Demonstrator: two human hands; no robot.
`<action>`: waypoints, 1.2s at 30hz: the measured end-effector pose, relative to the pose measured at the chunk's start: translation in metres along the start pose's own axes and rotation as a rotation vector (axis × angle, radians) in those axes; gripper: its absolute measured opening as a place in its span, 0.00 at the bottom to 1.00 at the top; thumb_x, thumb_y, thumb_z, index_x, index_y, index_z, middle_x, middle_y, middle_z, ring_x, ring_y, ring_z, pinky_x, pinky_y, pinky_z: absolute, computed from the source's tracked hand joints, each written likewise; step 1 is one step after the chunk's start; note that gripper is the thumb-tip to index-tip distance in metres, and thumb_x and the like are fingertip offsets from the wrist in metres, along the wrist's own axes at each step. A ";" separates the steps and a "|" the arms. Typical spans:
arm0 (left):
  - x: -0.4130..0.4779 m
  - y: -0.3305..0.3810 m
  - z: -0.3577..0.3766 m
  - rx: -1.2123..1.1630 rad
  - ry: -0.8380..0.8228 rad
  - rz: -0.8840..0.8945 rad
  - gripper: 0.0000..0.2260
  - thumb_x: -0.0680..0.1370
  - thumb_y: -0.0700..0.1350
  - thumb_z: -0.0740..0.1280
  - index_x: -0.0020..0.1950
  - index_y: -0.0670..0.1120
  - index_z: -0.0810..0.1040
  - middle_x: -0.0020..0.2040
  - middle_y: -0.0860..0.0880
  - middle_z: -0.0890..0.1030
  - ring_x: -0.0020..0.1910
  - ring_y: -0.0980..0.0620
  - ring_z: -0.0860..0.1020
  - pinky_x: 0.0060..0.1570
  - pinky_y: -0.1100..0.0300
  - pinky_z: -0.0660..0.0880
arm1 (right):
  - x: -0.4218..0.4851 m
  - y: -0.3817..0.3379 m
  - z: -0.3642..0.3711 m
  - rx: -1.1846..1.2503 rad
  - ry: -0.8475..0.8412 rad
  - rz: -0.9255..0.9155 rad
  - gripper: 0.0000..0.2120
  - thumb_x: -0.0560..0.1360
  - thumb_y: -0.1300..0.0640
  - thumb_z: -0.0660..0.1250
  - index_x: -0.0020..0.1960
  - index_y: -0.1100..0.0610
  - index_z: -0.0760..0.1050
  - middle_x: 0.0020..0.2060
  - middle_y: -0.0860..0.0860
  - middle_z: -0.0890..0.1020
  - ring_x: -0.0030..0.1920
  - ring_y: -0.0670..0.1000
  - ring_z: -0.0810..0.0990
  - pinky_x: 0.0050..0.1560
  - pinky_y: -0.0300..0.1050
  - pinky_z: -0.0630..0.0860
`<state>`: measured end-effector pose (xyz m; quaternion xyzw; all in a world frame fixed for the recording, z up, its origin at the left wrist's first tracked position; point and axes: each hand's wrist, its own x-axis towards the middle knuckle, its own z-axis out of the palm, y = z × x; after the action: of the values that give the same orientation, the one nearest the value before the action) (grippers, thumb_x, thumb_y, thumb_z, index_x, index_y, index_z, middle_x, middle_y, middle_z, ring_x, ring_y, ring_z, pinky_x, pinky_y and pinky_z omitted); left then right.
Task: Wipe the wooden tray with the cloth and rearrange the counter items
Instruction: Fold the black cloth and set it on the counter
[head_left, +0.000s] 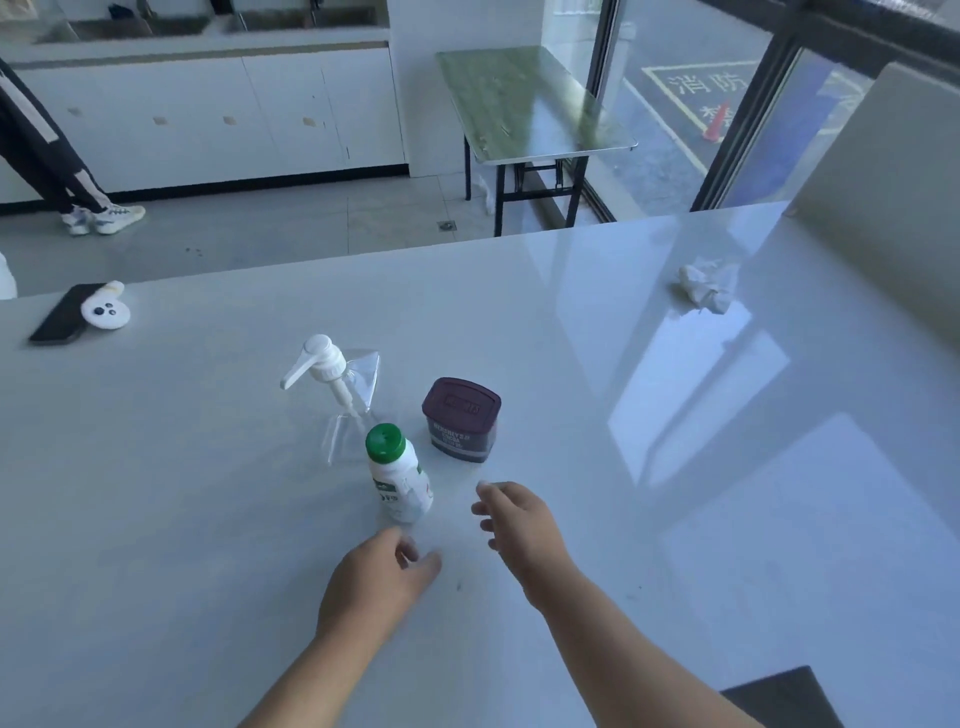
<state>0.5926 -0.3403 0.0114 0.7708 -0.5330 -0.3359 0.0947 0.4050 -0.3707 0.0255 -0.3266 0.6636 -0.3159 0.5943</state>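
On the white counter (208, 493) stand three items close together: a clear pump bottle (343, 395) with a white pump head, a white bottle with a green cap (397, 480), and a dark brown cocoa tub (461, 418). My left hand (379, 577) hovers just below the green-capped bottle, fingers loosely curled, holding nothing. My right hand (519, 519) is to the right of that bottle and below the tub, fingers apart and empty. A crumpled white cloth (709, 286) lies far right on the counter. No wooden tray is visible.
A black phone with a white plush grip (78, 312) lies at the counter's far left edge. A dark object (784, 696) pokes in at the bottom right. Beyond the counter are a folding table (530, 104), white cabinets and a person's legs (52, 156).
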 end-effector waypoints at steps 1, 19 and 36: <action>-0.008 0.008 0.010 -0.006 -0.038 0.039 0.15 0.73 0.65 0.73 0.43 0.55 0.77 0.41 0.56 0.83 0.40 0.58 0.80 0.38 0.58 0.76 | -0.007 0.003 -0.015 -0.043 0.040 -0.033 0.15 0.73 0.38 0.67 0.49 0.48 0.83 0.45 0.49 0.88 0.40 0.42 0.83 0.41 0.40 0.79; -0.236 0.309 0.313 0.398 -0.680 1.019 0.34 0.72 0.69 0.69 0.76 0.60 0.69 0.76 0.62 0.71 0.74 0.58 0.70 0.69 0.58 0.70 | -0.272 0.222 -0.411 -0.343 0.832 0.083 0.32 0.75 0.32 0.58 0.77 0.39 0.64 0.75 0.34 0.66 0.76 0.38 0.59 0.68 0.41 0.64; -0.437 0.335 0.498 1.002 -0.911 1.163 0.13 0.68 0.62 0.71 0.47 0.58 0.75 0.48 0.59 0.77 0.44 0.59 0.78 0.44 0.57 0.79 | -0.435 0.420 -0.503 -0.288 0.758 0.475 0.20 0.75 0.43 0.65 0.65 0.45 0.71 0.57 0.44 0.76 0.57 0.49 0.74 0.52 0.45 0.76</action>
<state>-0.0598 0.0141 -0.0145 0.1211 -0.9099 -0.2360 -0.3188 -0.0848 0.2434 -0.0128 -0.1066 0.9273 -0.1726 0.3145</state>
